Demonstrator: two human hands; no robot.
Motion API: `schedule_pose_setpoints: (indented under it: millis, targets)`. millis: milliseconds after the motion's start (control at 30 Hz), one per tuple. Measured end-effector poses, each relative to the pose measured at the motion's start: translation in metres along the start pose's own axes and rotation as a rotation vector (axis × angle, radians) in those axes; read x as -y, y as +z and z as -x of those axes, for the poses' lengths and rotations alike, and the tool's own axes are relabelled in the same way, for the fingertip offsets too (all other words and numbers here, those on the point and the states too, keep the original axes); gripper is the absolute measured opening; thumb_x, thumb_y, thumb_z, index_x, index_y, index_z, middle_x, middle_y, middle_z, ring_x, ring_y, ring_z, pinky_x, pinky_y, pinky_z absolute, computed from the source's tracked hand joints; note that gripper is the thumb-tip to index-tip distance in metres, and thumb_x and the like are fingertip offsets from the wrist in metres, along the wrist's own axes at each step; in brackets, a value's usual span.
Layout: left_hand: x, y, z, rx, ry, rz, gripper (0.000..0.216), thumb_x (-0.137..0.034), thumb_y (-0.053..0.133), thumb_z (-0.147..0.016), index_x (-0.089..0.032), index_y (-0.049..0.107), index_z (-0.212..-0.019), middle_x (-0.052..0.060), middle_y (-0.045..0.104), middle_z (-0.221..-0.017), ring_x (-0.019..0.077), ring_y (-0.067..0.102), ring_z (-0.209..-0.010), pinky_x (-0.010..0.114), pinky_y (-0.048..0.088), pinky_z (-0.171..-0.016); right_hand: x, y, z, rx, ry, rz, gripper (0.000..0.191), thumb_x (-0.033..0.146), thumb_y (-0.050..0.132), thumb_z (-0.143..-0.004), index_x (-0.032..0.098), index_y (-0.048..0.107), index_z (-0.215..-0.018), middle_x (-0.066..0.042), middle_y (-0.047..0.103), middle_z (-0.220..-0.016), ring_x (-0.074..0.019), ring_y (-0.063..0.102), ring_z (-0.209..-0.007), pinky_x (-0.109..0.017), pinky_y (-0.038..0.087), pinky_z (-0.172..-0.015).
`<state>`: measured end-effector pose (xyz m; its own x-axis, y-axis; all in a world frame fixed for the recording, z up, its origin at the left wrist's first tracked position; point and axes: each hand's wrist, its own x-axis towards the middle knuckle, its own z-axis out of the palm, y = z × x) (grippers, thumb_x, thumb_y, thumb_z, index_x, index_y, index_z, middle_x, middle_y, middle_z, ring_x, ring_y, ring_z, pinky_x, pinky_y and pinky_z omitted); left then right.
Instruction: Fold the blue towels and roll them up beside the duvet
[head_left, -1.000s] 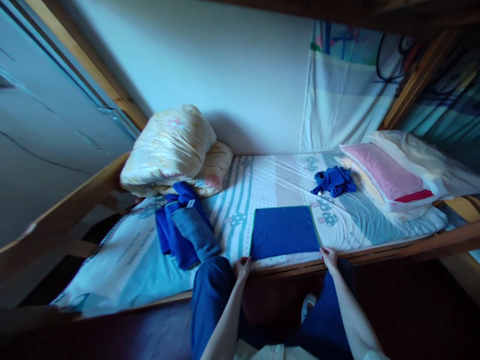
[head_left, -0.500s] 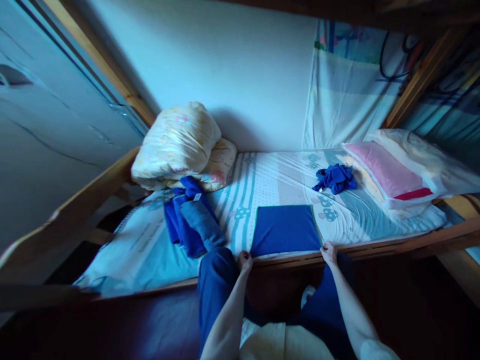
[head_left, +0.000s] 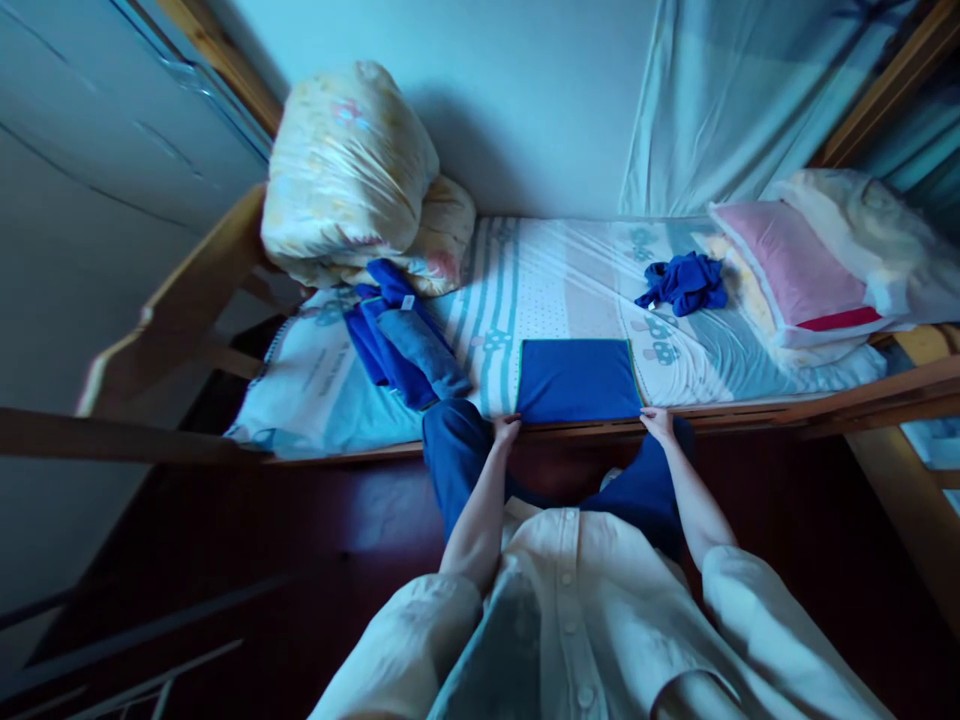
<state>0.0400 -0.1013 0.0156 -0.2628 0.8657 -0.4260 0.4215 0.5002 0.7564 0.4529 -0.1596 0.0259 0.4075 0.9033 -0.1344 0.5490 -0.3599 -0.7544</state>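
Observation:
A blue cloth (head_left: pixel 577 380) with a thin green edge lies flat on the bed, close to its front rail. My left hand (head_left: pixel 506 430) is closed on the cloth's near left corner. At the near right corner, my right hand (head_left: pixel 658 424) pinches the edge between thumb and fingers. Left of the cloth lie rolled or folded blue cloths (head_left: pixel 409 340), one of them a duller blue. A crumpled blue cloth (head_left: pixel 684 283) with a small white tag rests farther back on the right.
The patterned sheet (head_left: pixel 585 275) covers the mattress. A bundled floral quilt (head_left: pixel 349 170) sits at the left end, and a pink pillow (head_left: pixel 795 260) in clear wrapping at the right. A wooden rail (head_left: pixel 750 412) borders the bed's front; a wall stands behind it.
The view has tipped downward, so the bed appears higher and more of my shirt shows. Both hands keep hold of the cloth's near corners, and the cloth stays flat.

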Motion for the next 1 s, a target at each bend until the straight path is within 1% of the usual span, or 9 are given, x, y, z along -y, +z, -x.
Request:
schedule_pose_setpoints:
  millis: [167,300,433,533,600,667,800,867,1000]
  targets:
    - [0.002,-0.001,0.001,-0.04,0.055,-0.035,0.044,-0.007,0.058,-0.063,-0.01,0.077,-0.102,0.002,0.064,-0.065,0.0215,0.066,-0.07,0.032,0.055,-0.075,0.0,0.006,-0.002,-0.006,-0.023,-0.027,0.018,0.019,0.066,-0.067,0.018,0.079,-0.08,-0.007,0.078,-0.071,-0.0237,0.075,-0.069,-0.034,0.062,-0.073]
    - [-0.003,-0.001,-0.006,-0.07,0.135,-0.038,0.034,-0.009,0.055,-0.064,-0.012,0.078,-0.088,0.004,0.064,-0.067,0.0235,0.067,-0.076,0.035,0.055,-0.082,-0.002,0.011,-0.01,-0.015,-0.05,-0.039,0.015,0.02,0.066,-0.067,0.018,0.077,-0.078,-0.007,0.077,-0.071,-0.0233,0.073,-0.068,-0.035,0.061,-0.073]
    - [-0.006,0.0,-0.017,-0.117,0.203,-0.013,0.026,-0.014,0.058,-0.068,-0.014,0.078,-0.085,0.009,0.068,-0.084,0.0265,0.068,-0.09,0.04,0.056,-0.093,0.0,0.011,-0.023,-0.048,-0.077,-0.037,0.014,0.022,0.065,-0.068,0.019,0.076,-0.077,-0.007,0.075,-0.076,-0.0227,0.07,-0.072,-0.038,0.06,-0.081]
    - [-0.007,0.001,-0.024,-0.141,0.251,0.021,0.022,-0.017,0.061,-0.07,-0.016,0.076,-0.085,0.012,0.07,-0.103,0.0283,0.067,-0.105,0.042,0.055,-0.101,0.004,0.013,-0.036,-0.088,-0.144,-0.067,0.011,0.024,0.069,-0.068,0.02,0.074,-0.076,-0.01,0.076,-0.09,-0.0253,0.07,-0.088,-0.041,0.058,-0.091]
    - [-0.009,0.003,-0.027,-0.141,0.277,0.046,0.019,-0.019,0.062,-0.072,-0.017,0.074,-0.086,0.013,0.071,-0.111,0.0282,0.066,-0.111,0.041,0.056,-0.1,0.009,0.016,-0.044,-0.1,-0.179,-0.139,0.013,0.029,0.07,-0.07,0.021,0.074,-0.079,-0.012,0.076,-0.101,-0.0273,0.069,-0.101,-0.04,0.058,-0.092]
    - [-0.01,0.004,-0.03,-0.113,0.314,0.094,0.015,-0.02,0.062,-0.074,-0.018,0.071,-0.086,0.012,0.072,-0.113,0.0268,0.066,-0.112,0.04,0.057,-0.097,0.015,0.022,-0.051,-0.065,-0.179,-0.225,0.019,0.035,0.069,-0.073,0.02,0.073,-0.085,-0.013,0.076,-0.108,-0.0268,0.068,-0.105,-0.038,0.058,-0.089]
    - [-0.015,0.0,-0.035,-0.017,0.393,0.139,0.011,-0.023,0.061,-0.082,-0.019,0.066,-0.091,0.009,0.075,-0.104,0.0237,0.068,-0.107,0.036,0.055,-0.096,0.023,0.033,-0.061,0.053,-0.164,-0.27,0.028,0.041,0.063,-0.081,0.019,0.068,-0.097,-0.012,0.078,-0.101,-0.0238,0.07,-0.095,-0.035,0.058,-0.086]
    - [-0.018,-0.005,-0.037,-0.004,0.345,0.049,0.013,-0.024,0.06,-0.085,-0.019,0.066,-0.095,0.006,0.074,-0.092,0.0221,0.069,-0.097,0.033,0.055,-0.092,0.023,0.032,-0.063,0.06,-0.145,-0.205,0.027,0.04,0.061,-0.084,0.019,0.066,-0.1,-0.013,0.077,-0.099,-0.0243,0.071,-0.093,-0.034,0.057,-0.084]
    - [-0.021,-0.01,-0.042,-0.062,0.195,-0.122,0.021,-0.026,0.058,-0.089,-0.016,0.068,-0.104,0.002,0.067,-0.076,0.0197,0.066,-0.081,0.028,0.052,-0.08,0.013,0.018,-0.065,-0.005,-0.094,-0.03,0.025,0.037,0.06,-0.086,0.018,0.066,-0.102,-0.014,0.077,-0.095,-0.0264,0.072,-0.094,-0.034,0.056,-0.086]
